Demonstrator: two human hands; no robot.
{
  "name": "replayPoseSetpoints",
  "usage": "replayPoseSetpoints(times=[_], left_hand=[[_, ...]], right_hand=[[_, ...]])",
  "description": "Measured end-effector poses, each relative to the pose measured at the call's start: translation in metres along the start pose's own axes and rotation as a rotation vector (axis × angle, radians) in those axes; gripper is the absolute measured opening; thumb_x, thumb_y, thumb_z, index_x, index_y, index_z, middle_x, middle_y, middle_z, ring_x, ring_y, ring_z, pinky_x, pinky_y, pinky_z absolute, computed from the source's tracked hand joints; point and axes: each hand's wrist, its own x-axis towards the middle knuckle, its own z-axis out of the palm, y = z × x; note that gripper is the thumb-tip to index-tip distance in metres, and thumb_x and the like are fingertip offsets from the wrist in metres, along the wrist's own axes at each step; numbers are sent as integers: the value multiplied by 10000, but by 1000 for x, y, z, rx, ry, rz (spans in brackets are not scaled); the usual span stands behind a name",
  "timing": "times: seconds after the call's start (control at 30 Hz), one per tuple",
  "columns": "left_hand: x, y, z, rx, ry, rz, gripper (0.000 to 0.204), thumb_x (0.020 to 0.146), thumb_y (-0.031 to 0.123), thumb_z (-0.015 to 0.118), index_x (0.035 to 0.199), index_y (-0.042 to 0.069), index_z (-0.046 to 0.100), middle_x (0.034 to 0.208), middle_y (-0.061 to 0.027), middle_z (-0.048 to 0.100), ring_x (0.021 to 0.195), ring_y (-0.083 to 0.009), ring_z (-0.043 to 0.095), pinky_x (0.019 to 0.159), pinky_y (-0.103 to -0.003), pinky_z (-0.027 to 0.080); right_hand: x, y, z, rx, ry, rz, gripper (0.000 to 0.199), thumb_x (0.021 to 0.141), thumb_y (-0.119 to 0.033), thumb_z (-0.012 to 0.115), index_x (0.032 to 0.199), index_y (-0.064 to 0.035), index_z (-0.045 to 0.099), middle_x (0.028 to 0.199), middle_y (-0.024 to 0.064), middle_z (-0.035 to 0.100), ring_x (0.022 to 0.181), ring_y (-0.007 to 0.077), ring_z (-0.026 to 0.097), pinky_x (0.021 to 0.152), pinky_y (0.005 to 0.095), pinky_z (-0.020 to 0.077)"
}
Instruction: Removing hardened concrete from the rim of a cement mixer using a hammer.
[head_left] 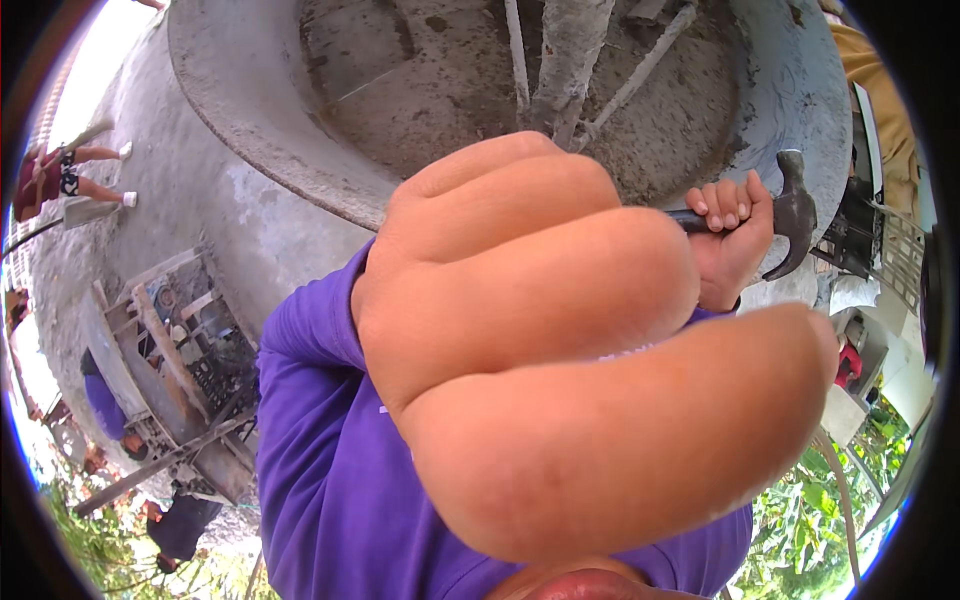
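My left hand [540, 290] fills the middle of the picture, very close to the camera. Its fingers are curled and pressed together, and the palm side is hidden, so whatever they may hold does not show. Farther off to the right, my right hand [735, 230] is closed around the dark handle of a claw hammer [795, 215]. The hammer's metal head points up and its curved claw hangs down. Both sleeves [315, 320] are purple. Behind my hands stands a large round metal drum [270, 140] crusted with dried cement, with struts inside it.
At the left is a grimy machine frame [170, 340] with engine parts. Beyond it one person [100, 395] bends near the frame, and another person [75, 180] in shorts stands at the far left. Brown cloth [880, 90] and a pale crate [900, 260] are at the right edge.
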Motion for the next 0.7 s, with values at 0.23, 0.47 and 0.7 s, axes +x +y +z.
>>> replayPoseSetpoints(times=[0.23, 0.47, 0.7], left_hand=[[8, 3, -8, 155, -116, 115, 495, 775, 300, 744, 1087, 9, 494, 780, -133, 621, 557, -192, 478, 452, -330, 357], [0, 6, -23, 220, -124, 116, 468, 777, 279, 729, 1082, 9, 499, 782, -129, 620, 564, -186, 478, 458, -326, 358], [17, 5, -10, 180, -143, 93, 441, 780, 258, 714, 1077, 9, 504, 784, -125, 618, 571, -179, 479, 465, -322, 359]], right_hand=[[10, 5, -8, 42, -14, 79, 390, 946, -214, 471, 599, -149, 307, 517, -17, 272, 488, 114, 274, 570, 306, 326], [15, 11, -6, -3, -137, 60, 385, 952, -211, 462, 604, -150, 309, 515, -17, 271, 486, 107, 274, 567, 302, 327], [5, 1, -2, 11, -14, 40, 383, 956, -213, 458, 607, -147, 316, 520, -15, 274, 483, 115, 278, 573, 305, 331]])
